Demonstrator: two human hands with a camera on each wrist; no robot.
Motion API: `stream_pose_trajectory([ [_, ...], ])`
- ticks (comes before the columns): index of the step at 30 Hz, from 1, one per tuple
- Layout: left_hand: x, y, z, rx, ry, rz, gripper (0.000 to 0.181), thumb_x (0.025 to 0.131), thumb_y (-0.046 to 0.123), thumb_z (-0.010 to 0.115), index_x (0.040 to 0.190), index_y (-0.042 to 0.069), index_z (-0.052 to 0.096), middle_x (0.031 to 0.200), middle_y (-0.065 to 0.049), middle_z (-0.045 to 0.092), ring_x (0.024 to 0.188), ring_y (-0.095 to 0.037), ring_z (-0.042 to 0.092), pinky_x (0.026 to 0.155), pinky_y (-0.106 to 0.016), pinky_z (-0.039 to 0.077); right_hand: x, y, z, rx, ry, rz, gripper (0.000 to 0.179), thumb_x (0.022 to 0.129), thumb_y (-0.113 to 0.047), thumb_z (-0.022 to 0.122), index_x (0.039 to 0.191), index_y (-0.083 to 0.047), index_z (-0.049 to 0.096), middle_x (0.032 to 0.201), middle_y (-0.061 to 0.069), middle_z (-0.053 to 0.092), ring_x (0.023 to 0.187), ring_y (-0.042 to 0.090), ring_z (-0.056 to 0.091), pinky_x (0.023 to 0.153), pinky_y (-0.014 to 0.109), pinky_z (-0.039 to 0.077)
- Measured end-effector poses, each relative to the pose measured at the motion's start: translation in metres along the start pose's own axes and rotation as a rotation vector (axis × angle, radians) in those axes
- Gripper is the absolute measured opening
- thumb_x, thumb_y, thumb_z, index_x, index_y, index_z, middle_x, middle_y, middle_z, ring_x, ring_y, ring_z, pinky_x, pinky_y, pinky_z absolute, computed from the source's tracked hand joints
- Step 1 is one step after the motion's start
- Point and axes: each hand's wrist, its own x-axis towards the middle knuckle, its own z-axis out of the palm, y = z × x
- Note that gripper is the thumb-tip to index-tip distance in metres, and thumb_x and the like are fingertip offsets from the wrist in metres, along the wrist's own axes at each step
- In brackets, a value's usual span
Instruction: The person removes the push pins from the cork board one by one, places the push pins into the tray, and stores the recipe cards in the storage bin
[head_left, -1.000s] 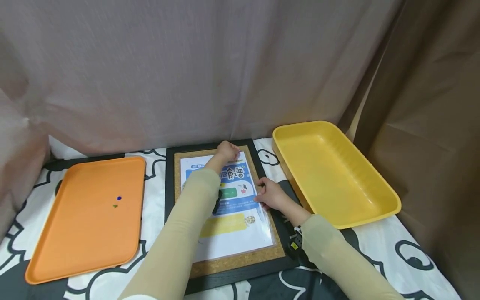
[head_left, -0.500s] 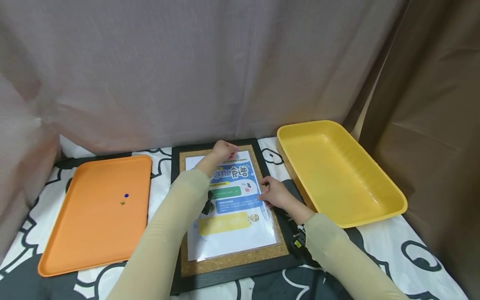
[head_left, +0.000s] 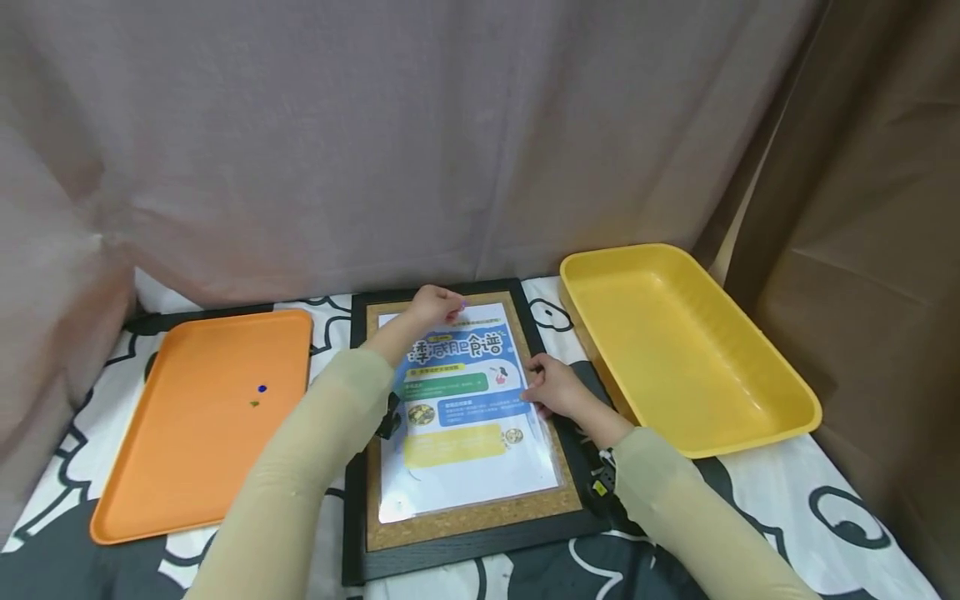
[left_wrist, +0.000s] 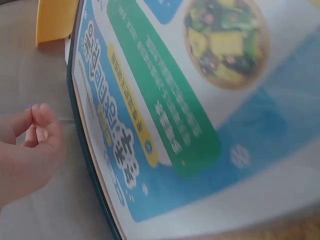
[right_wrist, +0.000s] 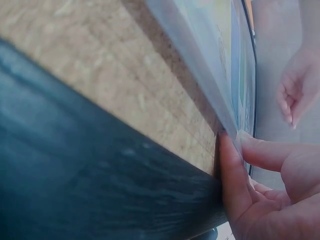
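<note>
Two grips of mine are busy around one sheet. My left grip is raised over the upper part of the framed cork board, apart from it, thumb and fingertips pinched together on a tiny purple item; too little of that shows to name it. My right grip pinches the right-hand edge of the glossy printed sheet, thumb on the printed face and forefinger on the cork side, and there the edge stands slightly off the cork. The sheet lies on the cork, inside the black frame, its blue, green and yellow blocks facing up. To my left, an orange tray bears a small blue piece and, near it, a small green piece. On my right, a yellow bin stands just beside the board. Board, tray and bin rest on a black-and-white patterned cloth, before a grey-brown curtain.
</note>
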Motion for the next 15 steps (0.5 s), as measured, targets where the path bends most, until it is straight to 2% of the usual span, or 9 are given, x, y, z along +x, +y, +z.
stream_pose_trajectory([
  [4, -0.005, -0.001, -0.009, -0.021, -0.007, -0.017, 0.030, 0.096, 0.013, 0.052, 0.119, -0.004, 0.059, 0.115, -0.021, 0.060, 0.083, -0.017, 0.058, 0.090, -0.032, 0.051, 0.001, 0.000, -0.001, 0.001, 0.002, -0.002, 0.053, 0.084, -0.003, 0.064, 0.132, 0.001, 0.041, 0.084, 0.011, 0.055, 0.052, 0.013, 0.055, 0.046, 0.023, 0.049],
  [11, -0.014, -0.004, -0.021, -0.026, -0.003, -0.034, 0.030, 0.096, 0.016, 0.052, 0.120, -0.001, 0.058, 0.120, -0.019, 0.059, 0.090, -0.018, 0.059, 0.093, -0.032, 0.050, 0.003, 0.003, -0.002, 0.005, -0.007, 0.003, 0.053, 0.085, -0.002, 0.064, 0.132, 0.001, 0.040, 0.086, 0.012, 0.055, 0.054, 0.013, 0.056, 0.048, 0.023, 0.049],
  [15, -0.019, -0.010, -0.030, -0.019, -0.017, -0.033, 0.030, 0.097, 0.017, 0.050, 0.121, 0.000, 0.057, 0.120, -0.018, 0.058, 0.089, -0.017, 0.058, 0.094, -0.032, 0.049, 0.004, 0.003, -0.002, 0.004, -0.007, 0.004, 0.053, 0.085, -0.003, 0.063, 0.132, 0.001, 0.040, 0.086, 0.012, 0.055, 0.054, 0.013, 0.056, 0.048, 0.023, 0.050],
])
